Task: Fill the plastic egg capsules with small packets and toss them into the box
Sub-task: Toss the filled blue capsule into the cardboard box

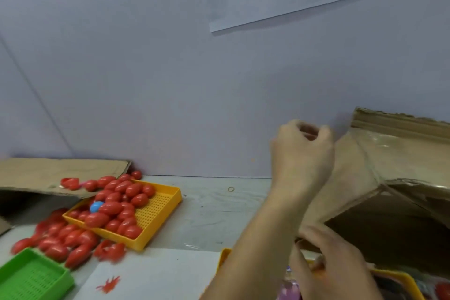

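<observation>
Left hand [303, 153] centre-right, fingers clenched, contents unclear, raised beside cardboard box [389, 214] to toss | right hand [333, 265] lower right, grasp untellable

1. The left forearm [246, 251] is seen entering from the bottom edge and is raised steeply toward the upper right.
2. The left wrist [289, 192] is held nearly straight.
3. The left hand [302, 153] is presented with its back to the camera, well above the right hand [338, 265].
4. The left fingers [292, 126] are curled over at the top, with the thumb [326, 130] closed toward them. Whether anything is held inside cannot be told.
5. The right hand is positioned low at the lower right, beside the left forearm, and is heavily blurred.
6. The right fingers [309, 234] are directed up and to the left. Their grip cannot be determined.
</observation>
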{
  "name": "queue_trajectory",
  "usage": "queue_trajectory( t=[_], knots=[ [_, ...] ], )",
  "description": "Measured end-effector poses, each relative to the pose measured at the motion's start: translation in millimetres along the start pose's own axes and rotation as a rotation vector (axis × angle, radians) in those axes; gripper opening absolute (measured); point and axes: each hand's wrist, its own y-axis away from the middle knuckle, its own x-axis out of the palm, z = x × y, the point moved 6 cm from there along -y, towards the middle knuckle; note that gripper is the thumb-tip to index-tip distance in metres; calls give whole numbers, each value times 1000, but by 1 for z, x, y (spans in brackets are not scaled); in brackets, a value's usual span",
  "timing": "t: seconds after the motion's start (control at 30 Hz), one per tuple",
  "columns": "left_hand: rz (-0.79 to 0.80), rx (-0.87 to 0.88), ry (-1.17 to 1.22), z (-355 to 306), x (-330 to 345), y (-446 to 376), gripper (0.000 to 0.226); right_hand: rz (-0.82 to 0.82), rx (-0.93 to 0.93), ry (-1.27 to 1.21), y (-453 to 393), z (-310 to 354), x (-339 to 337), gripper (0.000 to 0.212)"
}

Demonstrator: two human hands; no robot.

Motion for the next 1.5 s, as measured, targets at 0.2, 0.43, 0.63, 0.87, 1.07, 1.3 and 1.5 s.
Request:
queue_trajectory(
  t=[0.2, 0.43, 0.63, 0.87, 1.07, 1.3, 1.5],
  knots=[
    [-192, -142, -401, 107, -131, -10, 11, -140, 1, -176, -2, -13, 3, 31],
    [-254, -198, -1242, 169, -244, -41, 15, -195, 22, -120, -4, -21, 5, 38],
    [-37, -339, -1659, 191, -250, -70, 31, -245, 40, -142, -4, -23, 0, 31],
    [-9, -369, -1744, 188, -244, -72, 33, -181, 68, -169, -1, -25, -4, 28],
    [-31, -249, -1779, 149, -223, -52, 24, 52, 74, -80, 6, -20, 0, 29],
    [-79, -110, -941, 84, -148, -2, 18, 244, 50, 51, 10, -19, 4, 9],
    [8, -352, 393, 72, -81, 53, 28, 308, 99, 141, 9, -16, 10, 21]
  ],
)
